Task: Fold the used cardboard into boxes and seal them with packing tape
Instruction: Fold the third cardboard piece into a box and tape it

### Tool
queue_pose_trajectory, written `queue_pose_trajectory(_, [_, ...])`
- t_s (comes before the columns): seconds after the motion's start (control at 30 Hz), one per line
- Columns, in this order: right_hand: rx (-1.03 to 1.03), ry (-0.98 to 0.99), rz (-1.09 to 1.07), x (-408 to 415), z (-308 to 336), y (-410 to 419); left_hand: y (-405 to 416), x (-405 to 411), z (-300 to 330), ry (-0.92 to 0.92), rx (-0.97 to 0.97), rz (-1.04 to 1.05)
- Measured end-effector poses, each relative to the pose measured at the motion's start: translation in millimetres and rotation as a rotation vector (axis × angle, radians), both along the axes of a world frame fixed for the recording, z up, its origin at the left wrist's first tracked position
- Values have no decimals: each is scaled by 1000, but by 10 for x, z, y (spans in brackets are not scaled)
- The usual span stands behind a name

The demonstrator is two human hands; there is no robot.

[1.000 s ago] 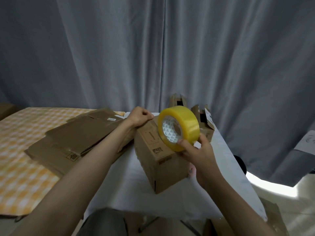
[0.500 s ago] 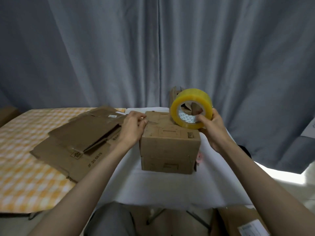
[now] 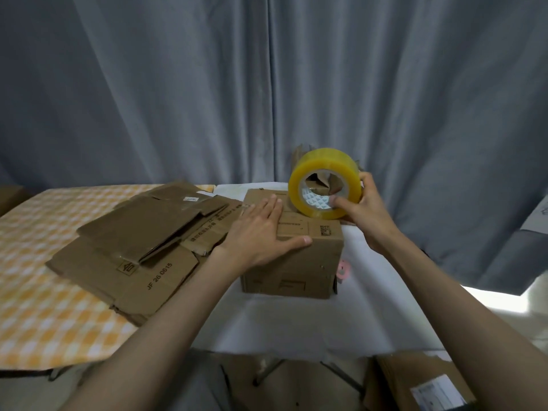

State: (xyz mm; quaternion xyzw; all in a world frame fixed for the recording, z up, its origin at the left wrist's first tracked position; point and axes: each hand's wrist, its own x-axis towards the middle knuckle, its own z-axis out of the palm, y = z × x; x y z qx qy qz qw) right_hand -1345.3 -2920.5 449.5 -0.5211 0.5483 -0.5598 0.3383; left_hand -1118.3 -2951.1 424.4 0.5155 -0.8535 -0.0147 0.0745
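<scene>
A small folded cardboard box (image 3: 308, 262) stands on the white-covered table (image 3: 370, 315). My left hand (image 3: 261, 232) lies flat on the box's top with fingers straight and the thumb along the front edge. My right hand (image 3: 364, 212) grips a yellow roll of packing tape (image 3: 323, 182), thumb inside the core, and holds it upright on the far right part of the box top. A stack of flattened cardboard (image 3: 142, 241) lies left of the box.
An orange-checked cloth (image 3: 44, 307) covers the table's left part. Grey curtains (image 3: 267, 84) hang right behind the table. More cardboard pieces stand behind the tape roll. Another box with a white label (image 3: 427, 387) sits on the floor at lower right.
The box has been turned square to me. My left hand went from gripping its top corner to lying flat on top. My right hand carried the tape to the box's far top edge.
</scene>
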Motion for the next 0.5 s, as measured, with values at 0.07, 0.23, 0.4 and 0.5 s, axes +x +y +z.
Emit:
queue_pose_trajectory(0.07, [-32, 4, -43, -15, 14, -40, -10, 18, -21, 11, -4, 9])
queue_pose_trajectory(0.23, [-117, 1, -86, -55, 53, -91, -5, 65, -40, 33, -10, 14])
queue_pose_trajectory(0.4, [-200, 84, -272, -338, 137, -80, 17, 58, -35, 48, 3, 14])
queue_pose_trajectory(0.5, [-176, 177, -346, -573, 102, -12, 24, 56, -36, 41, 7, 17])
